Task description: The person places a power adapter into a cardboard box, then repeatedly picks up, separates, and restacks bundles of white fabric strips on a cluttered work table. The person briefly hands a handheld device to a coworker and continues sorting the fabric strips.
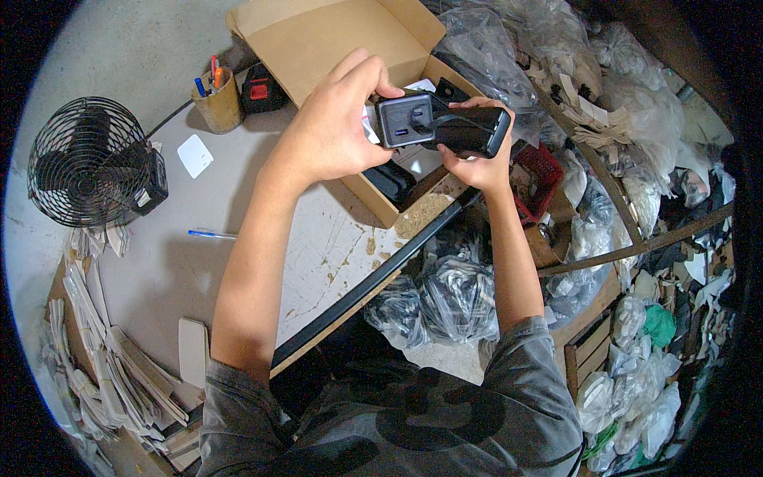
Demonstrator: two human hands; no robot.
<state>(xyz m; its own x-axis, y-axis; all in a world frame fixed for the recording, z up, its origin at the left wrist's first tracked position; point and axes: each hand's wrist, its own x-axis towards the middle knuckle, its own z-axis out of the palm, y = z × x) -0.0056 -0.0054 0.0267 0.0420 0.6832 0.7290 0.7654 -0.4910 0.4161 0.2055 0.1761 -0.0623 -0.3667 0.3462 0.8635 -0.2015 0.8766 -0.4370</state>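
Above an open cardboard box [373, 204], my left hand [338, 119] grips a small boxy black device [394, 131] with a grey face and port-like slots, between thumb and fingers. Close beside it, my right hand [491, 163] is closed round a longer black block [475, 137] with a glossy end. A dark cable or strap [457, 119] runs between the two. Inside the box, a black object [389, 181] lies in the near corner, and more black and white pieces are partly hidden behind my hands.
The box stands on a worn grey table [310, 238]. To the left are a black fan [87, 163], a pen cup [216, 103], a white card [195, 155], a blue pen [211, 234] and stacked cardboard strips [119, 366]. Plastic bags [457, 298] and a red basket [544, 179] crowd the right.
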